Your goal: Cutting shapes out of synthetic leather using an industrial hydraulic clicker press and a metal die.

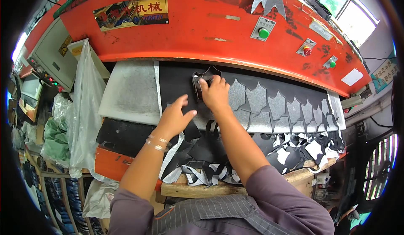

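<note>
My right hand (216, 93) grips a dark metal cutting die (197, 87), its fingers closed over the top edge. The die rests on, or just over, a black sheet (174, 77) spread under the red press beam. My left hand (174, 117) is off to the left and nearer to me, fingers apart and holding nothing, by the front part of the sheet. Right of the die, a row of pointed cut-out openings (256, 98) in the sheet shows the pale surface beneath. The die's lower edge is partly hidden by my right hand.
The red press beam (189, 33) spans the back, carrying green (263, 33) and red (307, 50) buttons. A whitish cutting board (130, 90) lies left of the sheet. Black and white scraps (286, 155) are heaped in front, above a wooden ledge (185, 191). Clear plastic (86, 117) hangs at left.
</note>
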{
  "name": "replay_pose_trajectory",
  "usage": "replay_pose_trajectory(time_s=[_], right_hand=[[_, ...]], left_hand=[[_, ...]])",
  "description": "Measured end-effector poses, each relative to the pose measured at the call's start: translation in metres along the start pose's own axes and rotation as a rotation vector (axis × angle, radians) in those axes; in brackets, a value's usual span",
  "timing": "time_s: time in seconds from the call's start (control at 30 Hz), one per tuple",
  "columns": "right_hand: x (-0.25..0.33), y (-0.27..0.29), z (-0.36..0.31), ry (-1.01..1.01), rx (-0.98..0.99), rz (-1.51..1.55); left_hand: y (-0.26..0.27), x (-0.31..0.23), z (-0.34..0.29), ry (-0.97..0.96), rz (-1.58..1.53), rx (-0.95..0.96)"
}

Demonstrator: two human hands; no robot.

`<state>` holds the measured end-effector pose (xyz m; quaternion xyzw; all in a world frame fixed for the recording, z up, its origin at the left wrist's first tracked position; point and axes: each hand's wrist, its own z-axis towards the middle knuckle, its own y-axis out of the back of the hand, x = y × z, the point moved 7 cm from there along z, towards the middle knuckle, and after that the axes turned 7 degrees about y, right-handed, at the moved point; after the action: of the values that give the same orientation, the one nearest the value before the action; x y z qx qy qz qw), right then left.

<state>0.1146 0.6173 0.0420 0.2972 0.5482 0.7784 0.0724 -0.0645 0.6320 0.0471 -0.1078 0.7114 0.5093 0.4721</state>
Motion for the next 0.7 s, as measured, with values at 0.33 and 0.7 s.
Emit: replay_pose_trajectory(time_s=[0.33,0.7], right_hand=[[-0.046,-0.014,-0.034,0.251,-0.092,0.123],[-0.041,-0.009,-0.025,0.311,-0.107,0.091]], left_hand=[[-0.048,0.026,0.085,-0.137,0.211,0.016],[-0.049,0.027,0.101,-0.141,0.256,0.028]])
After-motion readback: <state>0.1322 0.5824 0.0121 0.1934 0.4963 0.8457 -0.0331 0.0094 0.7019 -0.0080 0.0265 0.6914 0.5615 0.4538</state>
